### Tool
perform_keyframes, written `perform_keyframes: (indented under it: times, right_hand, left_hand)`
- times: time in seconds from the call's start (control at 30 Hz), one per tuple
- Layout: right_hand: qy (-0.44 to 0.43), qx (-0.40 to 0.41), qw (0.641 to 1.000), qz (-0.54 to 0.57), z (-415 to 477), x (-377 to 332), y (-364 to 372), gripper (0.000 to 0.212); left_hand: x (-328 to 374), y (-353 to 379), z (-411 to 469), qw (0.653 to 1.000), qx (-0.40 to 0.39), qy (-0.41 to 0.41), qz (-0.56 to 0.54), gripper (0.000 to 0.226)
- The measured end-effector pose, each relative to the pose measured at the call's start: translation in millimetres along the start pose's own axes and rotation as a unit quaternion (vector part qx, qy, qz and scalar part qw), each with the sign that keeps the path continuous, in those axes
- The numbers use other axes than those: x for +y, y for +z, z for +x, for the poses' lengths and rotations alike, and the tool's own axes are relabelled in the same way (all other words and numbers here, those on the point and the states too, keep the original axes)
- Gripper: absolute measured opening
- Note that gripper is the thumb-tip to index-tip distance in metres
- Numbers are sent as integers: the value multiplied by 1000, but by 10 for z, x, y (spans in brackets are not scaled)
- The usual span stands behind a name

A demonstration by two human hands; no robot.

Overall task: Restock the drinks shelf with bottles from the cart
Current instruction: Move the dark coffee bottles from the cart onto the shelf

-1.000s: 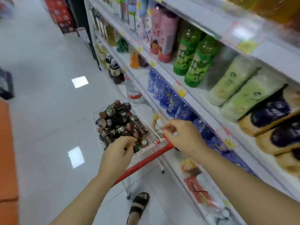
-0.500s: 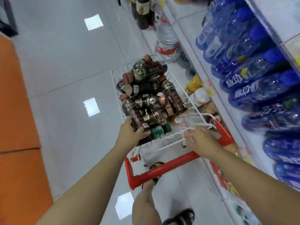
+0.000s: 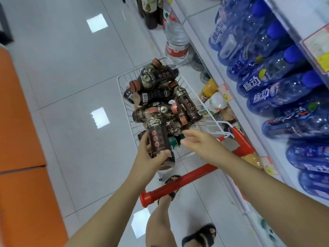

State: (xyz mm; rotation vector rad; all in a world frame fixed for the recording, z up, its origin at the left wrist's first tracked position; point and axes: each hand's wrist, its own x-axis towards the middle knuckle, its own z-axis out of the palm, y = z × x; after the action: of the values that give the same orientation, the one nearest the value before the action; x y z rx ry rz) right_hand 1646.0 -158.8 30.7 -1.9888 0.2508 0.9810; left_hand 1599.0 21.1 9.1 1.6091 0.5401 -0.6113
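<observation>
1. Head view, your left hand [image 3: 151, 155]: its fingers are curled round the lower half of a dark bottle [image 3: 157, 138], with the thumb laid across the label. The bottle is raised just above the heap, over the near end of the cart [image 3: 122, 97]
2. Head view, the bottle's long axis: it runs roughly along the cart's length, brown cap pointing away from you toward the pile of bottles [image 3: 156, 93] and base toward your wrist. It lies tilted, not upright
3. Head view, your right hand [image 3: 197, 141]: fingers spread and relaxed, holding nothing. It hovers just beside the held bottle, above a green-capped bottle [image 3: 175, 142] in the cart
4. Head view, the drinks shelf [image 3: 199, 22]: it stands on your right, past the cart's far wall, with blue bottles [image 3: 277, 97] lying in rows on it. Your right hand is the nearer one to it, and your left must cross over the cart to reach
5. My judgement: the coming move turns on swinging the bottle rightward and standing it up, or passing it to your free right hand. The slot meant for it I cannot tell
</observation>
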Motion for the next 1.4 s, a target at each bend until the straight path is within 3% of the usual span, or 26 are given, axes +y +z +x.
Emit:
perform_keyframes:
  times: [0.07, 0.17, 0.27, 0.33, 0.43, 0.5, 0.57, 0.67, 0.77, 0.87, 1.03, 1.2, 1.4]
  right_hand:
    - [31, -8, 995, 99, -11, -165, 31, 55]
    - [54, 66, 978, 188, 2, -224, 15, 64]
    - [34, 134, 964, 227, 16, -205, -42, 78]
    - [13, 179, 956, 234, 54, -196, -111, 74]
    - [1, 208, 952, 225, 157, -151, -251, 72]
    - [5, 200, 953, 229, 230, -92, -332, 67]
    - [3, 197, 953, 231, 279, -48, -389, 62]
    - [1, 212, 951, 226, 348, 12, -454, 65]
    - [0, 216, 946, 242, 396, 65, -500, 68]
    - [-7, 223, 940, 258, 397, 104, -541, 61]
    - [-13, 241, 936, 258, 284, 114, -575, 59]
    - [-17, 243, 938, 247, -68, 14, -628, 71]
    - [-85, 260, 930, 245, -1019, -161, -841, 55]
  left_hand:
    - [52, 132, -159, 998, -31, 40, 37, 81]
    - [122, 321, -242, 979, -18, 138, 148, 82]
    - [212, 414, -170, 924, 2, 254, 287, 87]
    - [276, 402, -102, 891, -28, 302, 339, 87]
    - [414, 268, 109, 878, -112, 297, 359, 74]
    - [545, 108, 324, 886, -93, 280, 359, 55]
    - [670, -97, 624, 909, 34, 261, 323, 40]
    - [785, -459, 1160, 903, 210, 211, 309, 45]
    - [859, -663, 1608, 903, 188, 120, 367, 62]
    - [904, -661, 1850, 897, 142, 92, 409, 53]
    - [889, -519, 1729, 893, 165, 138, 395, 46]
    - [1205, -96, 1099, 886, 178, 270, 333, 44]
    - [1616, 216, -14, 863, 167, 367, 304, 46]
